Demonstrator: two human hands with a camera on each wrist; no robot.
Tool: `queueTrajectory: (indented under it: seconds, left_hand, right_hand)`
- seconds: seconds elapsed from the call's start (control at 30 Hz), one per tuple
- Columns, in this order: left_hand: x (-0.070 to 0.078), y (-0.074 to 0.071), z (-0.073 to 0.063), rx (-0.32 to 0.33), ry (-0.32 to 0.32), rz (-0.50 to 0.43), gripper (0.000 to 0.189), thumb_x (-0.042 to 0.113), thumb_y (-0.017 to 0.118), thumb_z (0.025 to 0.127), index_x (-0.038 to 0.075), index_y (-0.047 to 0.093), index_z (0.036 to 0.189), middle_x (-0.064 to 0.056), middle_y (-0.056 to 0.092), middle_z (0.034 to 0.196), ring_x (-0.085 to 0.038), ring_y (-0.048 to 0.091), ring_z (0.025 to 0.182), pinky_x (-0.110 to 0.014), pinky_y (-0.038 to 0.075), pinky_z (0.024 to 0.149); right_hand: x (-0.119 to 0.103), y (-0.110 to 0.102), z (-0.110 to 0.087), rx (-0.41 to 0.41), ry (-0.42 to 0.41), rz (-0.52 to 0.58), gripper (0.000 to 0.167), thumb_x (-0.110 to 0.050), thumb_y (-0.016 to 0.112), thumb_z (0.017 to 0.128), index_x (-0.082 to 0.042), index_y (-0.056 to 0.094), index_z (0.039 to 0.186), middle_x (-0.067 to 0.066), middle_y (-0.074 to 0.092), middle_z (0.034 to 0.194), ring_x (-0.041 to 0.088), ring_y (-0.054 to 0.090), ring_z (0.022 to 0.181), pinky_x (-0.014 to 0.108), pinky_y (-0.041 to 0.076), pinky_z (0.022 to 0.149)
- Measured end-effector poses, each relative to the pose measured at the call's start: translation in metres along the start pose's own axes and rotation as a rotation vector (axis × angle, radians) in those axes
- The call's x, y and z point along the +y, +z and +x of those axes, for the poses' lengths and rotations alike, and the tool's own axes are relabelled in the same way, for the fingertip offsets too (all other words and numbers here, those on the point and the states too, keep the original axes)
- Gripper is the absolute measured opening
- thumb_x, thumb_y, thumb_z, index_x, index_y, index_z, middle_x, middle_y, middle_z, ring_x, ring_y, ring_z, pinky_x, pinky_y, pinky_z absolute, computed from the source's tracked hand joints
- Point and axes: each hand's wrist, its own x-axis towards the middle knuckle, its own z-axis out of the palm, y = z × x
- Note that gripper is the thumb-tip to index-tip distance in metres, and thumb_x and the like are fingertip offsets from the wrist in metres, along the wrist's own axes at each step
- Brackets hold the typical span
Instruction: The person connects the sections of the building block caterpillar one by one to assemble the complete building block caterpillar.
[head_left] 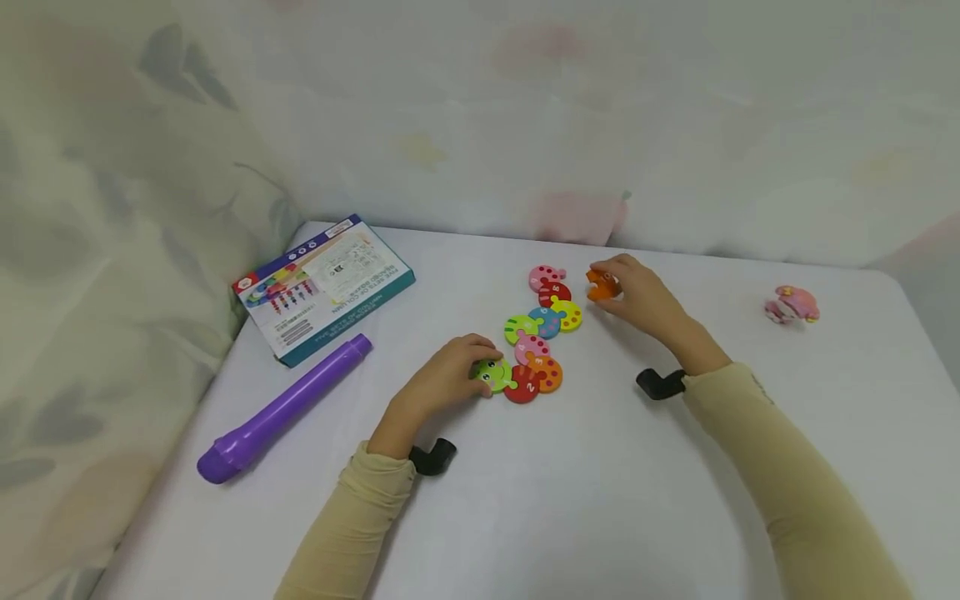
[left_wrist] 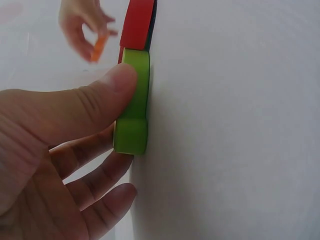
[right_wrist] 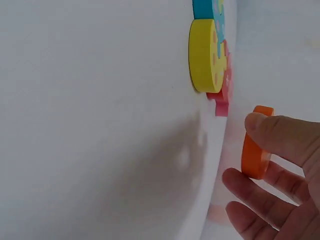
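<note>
Round puzzle pieces form a winding caterpillar on the white table, with a green smiling head piece (head_left: 493, 377) at the near left end. My left hand (head_left: 450, 372) grips that head between thumb and fingers; in the left wrist view its green edge (left_wrist: 136, 95) adjoins a red piece (left_wrist: 137, 25). My right hand (head_left: 643, 298) pinches a loose orange puzzle piece (head_left: 602, 286), held apart from the chain. The pink piece (head_left: 546, 277) ends the chain at the far side, joined to a red one (head_left: 554, 293). A yellow spotted piece (right_wrist: 202, 57) shows in the right wrist view.
A flat puzzle box (head_left: 326, 287) lies at the back left, with a purple microphone-shaped stick (head_left: 288, 408) in front of it. On the right sits a small pink figurine (head_left: 793, 305). Patterned cloth (head_left: 562, 125) hangs behind the table's far edge.
</note>
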Motion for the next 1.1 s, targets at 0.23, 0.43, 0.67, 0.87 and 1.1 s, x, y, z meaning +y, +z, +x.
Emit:
queueTrajectory:
  seconds: [0.23, 0.43, 0.67, 0.87, 1.1]
  left_hand:
    - [-0.001, 0.0, 0.0, 0.004, 0.0, 0.013, 0.049, 0.017, 0.078, 0.073, 0.009, 0.063, 0.119, -0.003, 0.055, 0.121, -0.018, 0.048, 0.114, -0.032, 0.037, 0.101]
    - [-0.002, 0.001, 0.0, -0.003, 0.007, 0.005, 0.049, 0.017, 0.078, 0.074, 0.009, 0.062, 0.12, -0.004, 0.054, 0.123, -0.018, 0.047, 0.116, -0.032, 0.036, 0.102]
    - [0.0, 0.001, 0.0, -0.002, -0.001, 0.0, 0.049, 0.017, 0.078, 0.074, 0.011, 0.062, 0.12, -0.003, 0.054, 0.123, -0.018, 0.046, 0.117, -0.033, 0.035, 0.103]
    - [0.001, 0.0, 0.0, 0.001, -0.003, 0.0, 0.048, 0.015, 0.078, 0.074, 0.01, 0.062, 0.119, -0.002, 0.055, 0.121, -0.018, 0.047, 0.115, -0.033, 0.036, 0.101]
    - [0.0, 0.0, 0.0, -0.001, -0.008, -0.003, 0.049, 0.017, 0.077, 0.075, 0.011, 0.061, 0.121, -0.002, 0.054, 0.123, -0.018, 0.046, 0.116, -0.032, 0.036, 0.102]
  right_hand:
    - [-0.013, 0.012, 0.041, -0.035, 0.053, -0.047, 0.056, -0.015, 0.068, 0.083, -0.004, 0.046, 0.133, 0.017, 0.044, 0.13, 0.034, 0.043, 0.116, 0.047, 0.036, 0.101]
    - [-0.016, 0.015, 0.056, -0.097, 0.029, -0.143, 0.051, -0.013, 0.065, 0.085, -0.004, 0.048, 0.132, 0.015, 0.04, 0.137, 0.032, 0.041, 0.122, 0.048, 0.035, 0.101]
    - [-0.017, 0.013, 0.062, -0.136, 0.009, -0.172, 0.048, -0.01, 0.065, 0.084, -0.006, 0.05, 0.13, 0.014, 0.041, 0.136, 0.031, 0.041, 0.121, 0.047, 0.037, 0.1]
    - [-0.018, 0.015, 0.067, -0.154, 0.014, -0.191, 0.049, -0.012, 0.065, 0.085, -0.007, 0.05, 0.131, 0.013, 0.042, 0.137, 0.03, 0.039, 0.123, 0.046, 0.037, 0.101]
    - [-0.019, 0.018, 0.071, -0.184, 0.011, -0.214, 0.047, -0.012, 0.065, 0.085, -0.006, 0.051, 0.13, 0.014, 0.045, 0.132, 0.029, 0.041, 0.12, 0.045, 0.037, 0.1]
